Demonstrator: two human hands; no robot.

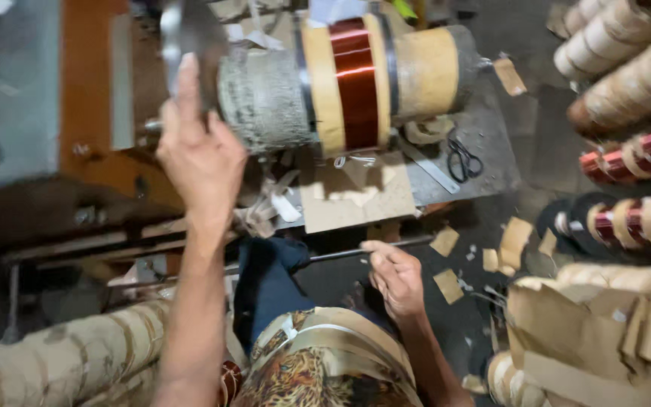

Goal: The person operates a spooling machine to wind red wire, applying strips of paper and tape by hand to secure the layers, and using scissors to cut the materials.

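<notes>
A coil-winding station is seen from above through the head camera. The left hand [199,147] is raised to a grey metal wheel [188,38] at the left end of the horizontal winding drum [265,98]; its fingers are held close together and laid flat against the wheel's face, the thumb set slightly apart, and whether the rim is gripped cannot be told because of blur. On the drum, a band of copper-red wire [356,83] is wound between two pale cardboard collars [324,87], with a wider tan section [427,71] to its right. The right hand [395,277] is held low, near the person's knee, its fingers curled loosely and its fingertips touching a thin dark rod [340,255] that runs across below the bench edge; a firm pinch cannot be confirmed. A sheet of brown cardboard [356,197] lies on the bench beneath the drum, and a pair of scissors [463,160] rests just to its right. Cardboard scraps [446,285] are scattered on the dark floor. Finished coils wrapped in paper and red wire [634,154] are stacked at the right, and further paper-wrapped coils [62,360] lie at the lower left.
</notes>
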